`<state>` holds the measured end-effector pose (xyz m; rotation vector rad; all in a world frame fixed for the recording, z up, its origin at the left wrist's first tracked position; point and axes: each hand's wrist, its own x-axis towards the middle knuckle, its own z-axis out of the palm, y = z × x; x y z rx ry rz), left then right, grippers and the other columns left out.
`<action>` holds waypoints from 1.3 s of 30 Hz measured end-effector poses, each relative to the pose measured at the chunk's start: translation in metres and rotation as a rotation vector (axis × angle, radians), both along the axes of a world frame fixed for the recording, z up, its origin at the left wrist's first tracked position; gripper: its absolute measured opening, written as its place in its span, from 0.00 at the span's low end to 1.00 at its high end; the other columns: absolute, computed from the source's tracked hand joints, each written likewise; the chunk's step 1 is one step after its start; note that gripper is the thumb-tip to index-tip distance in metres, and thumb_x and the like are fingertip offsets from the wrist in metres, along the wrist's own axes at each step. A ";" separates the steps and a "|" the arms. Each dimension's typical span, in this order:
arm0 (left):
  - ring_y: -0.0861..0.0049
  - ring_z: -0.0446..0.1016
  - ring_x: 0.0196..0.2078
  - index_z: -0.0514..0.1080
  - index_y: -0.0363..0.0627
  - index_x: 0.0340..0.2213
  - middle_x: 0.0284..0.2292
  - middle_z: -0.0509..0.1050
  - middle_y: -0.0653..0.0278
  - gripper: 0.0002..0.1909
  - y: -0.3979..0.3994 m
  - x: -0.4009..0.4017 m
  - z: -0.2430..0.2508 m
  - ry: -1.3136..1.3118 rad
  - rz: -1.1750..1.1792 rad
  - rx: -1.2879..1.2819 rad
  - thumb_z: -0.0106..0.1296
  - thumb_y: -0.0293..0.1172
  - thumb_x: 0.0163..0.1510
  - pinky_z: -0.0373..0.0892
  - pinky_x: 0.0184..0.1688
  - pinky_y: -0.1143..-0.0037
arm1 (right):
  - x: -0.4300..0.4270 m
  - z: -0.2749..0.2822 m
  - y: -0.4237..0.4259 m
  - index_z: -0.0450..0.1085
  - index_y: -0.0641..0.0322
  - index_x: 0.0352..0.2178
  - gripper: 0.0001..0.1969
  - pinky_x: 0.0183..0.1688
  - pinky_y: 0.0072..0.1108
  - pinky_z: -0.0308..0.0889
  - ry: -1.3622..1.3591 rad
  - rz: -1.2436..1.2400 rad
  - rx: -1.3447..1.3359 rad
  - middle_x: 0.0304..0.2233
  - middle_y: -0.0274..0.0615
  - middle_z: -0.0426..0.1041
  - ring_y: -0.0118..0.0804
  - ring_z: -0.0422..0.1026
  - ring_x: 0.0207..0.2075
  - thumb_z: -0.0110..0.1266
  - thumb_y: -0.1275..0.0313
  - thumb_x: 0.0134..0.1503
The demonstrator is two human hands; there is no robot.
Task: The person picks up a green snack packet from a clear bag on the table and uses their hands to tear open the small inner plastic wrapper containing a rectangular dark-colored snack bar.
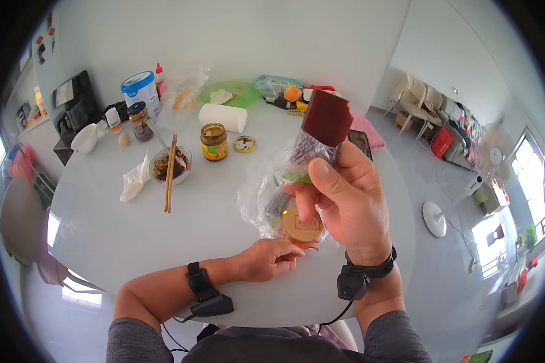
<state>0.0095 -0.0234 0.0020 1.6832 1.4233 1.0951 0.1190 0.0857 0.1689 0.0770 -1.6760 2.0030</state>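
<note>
My right hand [354, 204] is raised above the table, thumb and fingers pinching a dark red-brown snack bar [328, 118]. A printed clear wrapper [311, 147] is peeled down around the bar's lower part. The bar's upper right edge looks uneven, as if bitten. Below this hand lies a crumpled clear plastic bag [254, 199] with a round tan packaged item [299, 225] at its near end. My left hand [268, 261] rests on the table just left of that item, fingers loosely curled, with nothing visible in it.
Wooden chopsticks [170, 174] lie across a bowl of dark food [181, 167]. Nearby stand an open sauce jar [214, 143], its lid [245, 144], a paper roll [222, 117] and a crumpled tissue [135, 179]. A phone [359, 141] and pink cloth [368, 129] lie at the right.
</note>
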 end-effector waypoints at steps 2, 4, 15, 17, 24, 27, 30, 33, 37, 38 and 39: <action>0.76 0.71 0.34 0.70 0.38 0.42 0.30 0.72 0.63 0.14 -0.001 0.000 0.001 -0.013 0.010 -0.003 0.52 0.23 0.50 0.67 0.40 0.76 | -0.002 -0.002 0.002 0.65 0.68 0.41 0.12 0.28 0.16 0.66 0.005 0.006 0.027 0.31 0.41 0.72 0.23 0.68 0.24 0.49 0.69 0.60; 0.75 0.71 0.34 0.70 0.38 0.41 0.29 0.72 0.63 0.14 0.000 0.001 0.002 -0.024 0.013 -0.006 0.52 0.22 0.50 0.67 0.39 0.76 | -0.003 -0.005 0.005 0.65 0.67 0.41 0.11 0.28 0.16 0.66 0.056 -0.029 0.123 0.31 0.40 0.72 0.22 0.68 0.24 0.49 0.72 0.59; 0.72 0.73 0.33 0.70 0.39 0.39 0.31 0.73 0.60 0.13 0.004 -0.003 -0.010 0.060 -0.010 0.114 0.50 0.23 0.50 0.69 0.37 0.76 | -0.009 -0.011 0.002 0.67 0.67 0.36 0.08 0.33 0.22 0.70 0.294 -0.228 0.571 0.30 0.47 0.75 0.33 0.75 0.26 0.54 0.80 0.53; 0.71 0.73 0.34 0.70 0.39 0.39 0.32 0.73 0.60 0.13 0.003 0.000 -0.014 -0.054 -0.004 0.044 0.50 0.23 0.50 0.69 0.36 0.76 | -0.009 -0.013 0.006 0.69 0.65 0.38 0.15 0.36 0.25 0.72 0.431 -0.080 0.726 0.35 0.49 0.74 0.43 0.75 0.35 0.56 0.84 0.46; 0.68 0.73 0.34 0.71 0.39 0.38 0.31 0.73 0.58 0.11 0.006 -0.002 0.005 -0.127 -0.129 -0.081 0.51 0.24 0.50 0.69 0.36 0.74 | 0.006 -0.010 -0.020 0.72 0.65 0.35 0.11 0.33 0.26 0.71 0.602 0.241 0.541 0.36 0.54 0.74 0.45 0.76 0.33 0.56 0.82 0.47; 0.68 0.73 0.34 0.71 0.39 0.37 0.31 0.73 0.57 0.11 0.002 -0.001 0.005 -0.098 -0.099 -0.081 0.51 0.24 0.49 0.69 0.36 0.74 | 0.008 -0.014 -0.025 0.73 0.63 0.30 0.05 0.25 0.23 0.67 0.682 0.200 0.545 0.34 0.57 0.75 0.40 0.75 0.23 0.54 0.78 0.49; 0.68 0.73 0.34 0.71 0.39 0.37 0.31 0.73 0.57 0.11 -0.002 -0.003 0.008 -0.089 -0.078 -0.087 0.51 0.24 0.49 0.68 0.36 0.74 | 0.006 -0.015 -0.032 0.73 0.63 0.30 0.06 0.22 0.22 0.64 0.749 0.240 0.444 0.34 0.55 0.75 0.37 0.71 0.18 0.54 0.79 0.49; 0.68 0.73 0.34 0.71 0.39 0.37 0.31 0.73 0.57 0.11 0.001 -0.001 0.004 -0.101 -0.093 -0.085 0.51 0.24 0.49 0.68 0.36 0.74 | 0.009 -0.015 -0.029 0.73 0.65 0.29 0.05 0.19 0.23 0.63 0.784 0.230 0.423 0.33 0.59 0.75 0.37 0.68 0.13 0.55 0.78 0.48; 0.68 0.73 0.34 0.71 0.39 0.37 0.31 0.73 0.57 0.11 -0.001 -0.002 0.005 -0.090 -0.076 -0.095 0.51 0.24 0.49 0.68 0.36 0.74 | 0.004 -0.010 -0.021 0.69 0.76 0.38 0.09 0.36 0.32 0.73 0.863 0.449 0.473 0.35 0.60 0.72 0.55 0.75 0.36 0.50 0.81 0.55; 0.69 0.73 0.34 0.71 0.39 0.37 0.31 0.73 0.57 0.11 -0.003 -0.003 0.005 -0.097 -0.075 -0.101 0.51 0.24 0.49 0.68 0.36 0.74 | 0.001 -0.011 -0.022 0.69 0.76 0.38 0.09 0.37 0.33 0.73 0.957 0.437 0.477 0.35 0.60 0.72 0.56 0.75 0.36 0.49 0.80 0.55; 0.69 0.73 0.34 0.71 0.39 0.37 0.31 0.73 0.57 0.11 -0.002 -0.003 0.005 -0.095 -0.071 -0.099 0.51 0.24 0.49 0.68 0.36 0.74 | 0.000 -0.012 -0.024 0.69 0.76 0.38 0.09 0.37 0.33 0.73 0.953 0.431 0.479 0.35 0.60 0.72 0.56 0.75 0.36 0.49 0.80 0.55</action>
